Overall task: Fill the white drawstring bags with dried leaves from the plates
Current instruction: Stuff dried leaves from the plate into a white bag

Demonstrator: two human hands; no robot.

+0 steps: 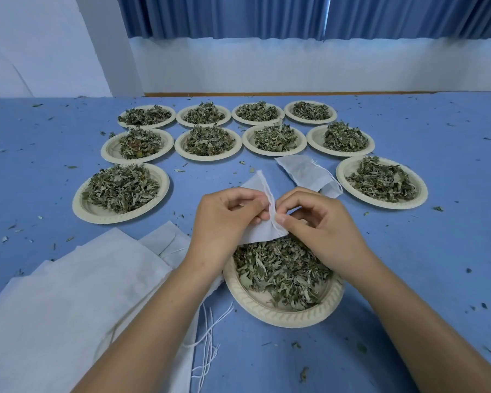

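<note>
A flat white drawstring bag [260, 232] is held up just above the near plate [281, 314], which carries a heap of dried leaves [281, 268]. My left hand [227, 219] pinches one side of the bag's mouth and my right hand [318, 219] pinches the other side, thumbs close together at the hem. A second white bag [306, 174] lies on the blue cloth just beyond my hands.
Several more plates of dried leaves stand in rows further back, such as the left one [91, 212] and the right one [420, 194]. A stack of white bags [77, 302] with loose strings [210, 336] lies at the near left. Leaf crumbs dot the blue table [451, 251].
</note>
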